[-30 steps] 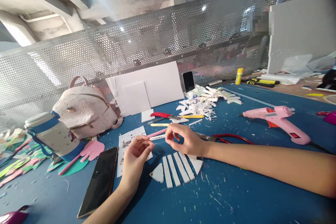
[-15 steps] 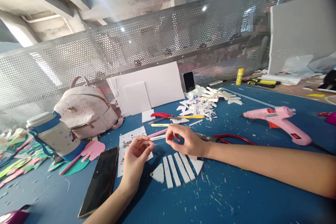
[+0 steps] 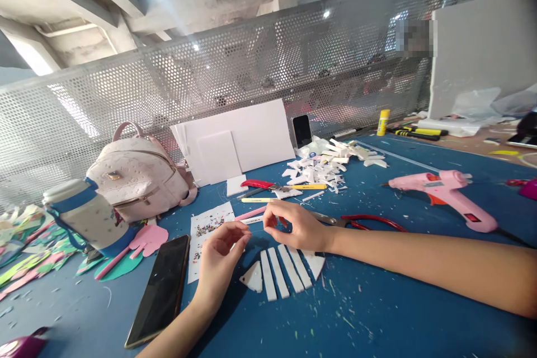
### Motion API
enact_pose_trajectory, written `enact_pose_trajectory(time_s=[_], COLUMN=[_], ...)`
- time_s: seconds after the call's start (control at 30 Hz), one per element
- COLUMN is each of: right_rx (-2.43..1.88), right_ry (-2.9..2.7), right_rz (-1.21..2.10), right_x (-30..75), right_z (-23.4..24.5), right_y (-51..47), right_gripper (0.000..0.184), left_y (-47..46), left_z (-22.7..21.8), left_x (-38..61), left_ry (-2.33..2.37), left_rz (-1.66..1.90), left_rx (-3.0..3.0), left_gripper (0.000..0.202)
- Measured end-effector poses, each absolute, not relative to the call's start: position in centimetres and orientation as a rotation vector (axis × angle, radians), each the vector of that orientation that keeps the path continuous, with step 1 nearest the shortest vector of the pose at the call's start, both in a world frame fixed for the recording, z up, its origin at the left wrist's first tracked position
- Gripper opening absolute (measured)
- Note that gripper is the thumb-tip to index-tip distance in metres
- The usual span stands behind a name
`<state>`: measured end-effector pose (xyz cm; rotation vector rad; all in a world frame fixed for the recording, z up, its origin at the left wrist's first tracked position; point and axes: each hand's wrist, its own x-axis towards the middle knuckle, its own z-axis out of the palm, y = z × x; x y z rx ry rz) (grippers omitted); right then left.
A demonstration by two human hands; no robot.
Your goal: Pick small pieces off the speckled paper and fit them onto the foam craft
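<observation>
My left hand (image 3: 224, 251) is raised over the edge of a white sheet (image 3: 195, 260) scattered with tiny multicoloured bead-like bits (image 3: 205, 227). Its thumb and fingers are pinched together; whatever is between them is too small to make out. Just to the right, my right hand (image 3: 293, 225) makes a ring with thumb and forefinger, and its tips face the left hand across a small gap. Below both hands lie several white foam strips (image 3: 289, 270) in a row, with a rounded triangular foam piece (image 3: 253, 278) at the left end and a fan-shaped piece (image 3: 314, 263) at the right.
A black phone (image 3: 161, 291) lies left of my hands. Behind are a pink backpack (image 3: 140, 173), a bottle (image 3: 86, 215), white boards (image 3: 264, 134) and foam scraps (image 3: 321, 168). Red-handled scissors (image 3: 369, 221) sit beyond my right forearm, with a pink glue gun (image 3: 448, 196) farther right.
My left hand has shifted slightly right and down, closer to the right hand. The right hand has barely moved. A faint thin strand between the hands no longer shows clearly.
</observation>
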<state>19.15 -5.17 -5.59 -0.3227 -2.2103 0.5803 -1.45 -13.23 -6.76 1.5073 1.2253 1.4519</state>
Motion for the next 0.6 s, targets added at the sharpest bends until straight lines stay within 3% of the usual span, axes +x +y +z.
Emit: enact_pose_trajectory(time_s=[0.6], right_rx=[-0.169], right_ry=[-2.383], right_rz=[0.423], right_x=[18.98], right_z=[-5.84], right_y=[-5.05], right_gripper=[0.006], left_y=[-13.62], left_z=[-6.57], left_x=[-0.57], left_ry=[1.333], left_rz=[1.294], left_rx=[1.761], left_gripper=[0.011])
